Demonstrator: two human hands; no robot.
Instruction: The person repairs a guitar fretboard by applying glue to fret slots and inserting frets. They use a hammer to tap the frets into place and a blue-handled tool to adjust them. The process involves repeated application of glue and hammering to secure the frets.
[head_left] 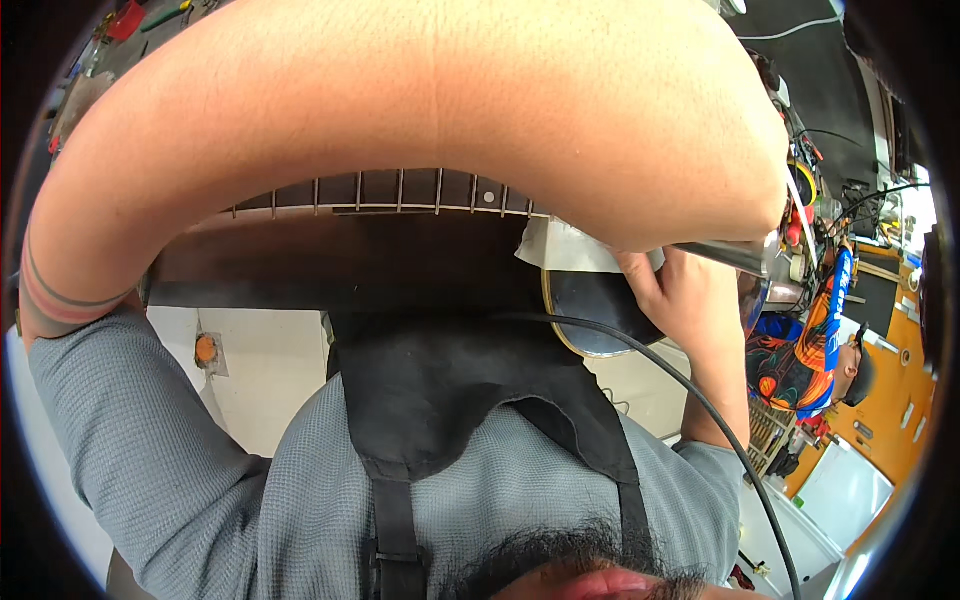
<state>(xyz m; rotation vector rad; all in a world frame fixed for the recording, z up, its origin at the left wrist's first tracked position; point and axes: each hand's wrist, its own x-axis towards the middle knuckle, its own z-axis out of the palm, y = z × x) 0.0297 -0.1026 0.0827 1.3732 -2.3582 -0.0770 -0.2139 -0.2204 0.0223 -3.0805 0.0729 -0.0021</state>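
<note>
A guitar neck with metal frets (420,190) runs left to right in front of me. At its right is a dark, glossy guitar body (600,300) with a pale edge. White tape or paper (568,245) covers part of the body beside the fretboard. My left arm arches across the top of the view, very close; its hand end (735,185) is over the body side, and its fingers cannot be made out. A shiny metal piece (725,256) shows just under it. My right hand (690,300) lies on the guitar body by the tape, thumb and forefinger apart.
A black cable (690,385) curves from the guitar area down to the right. My black apron (450,400) is close to the guitar's near side. Tools and tape rolls (803,185) clutter the bench at right. Another person (805,360) is at the far right.
</note>
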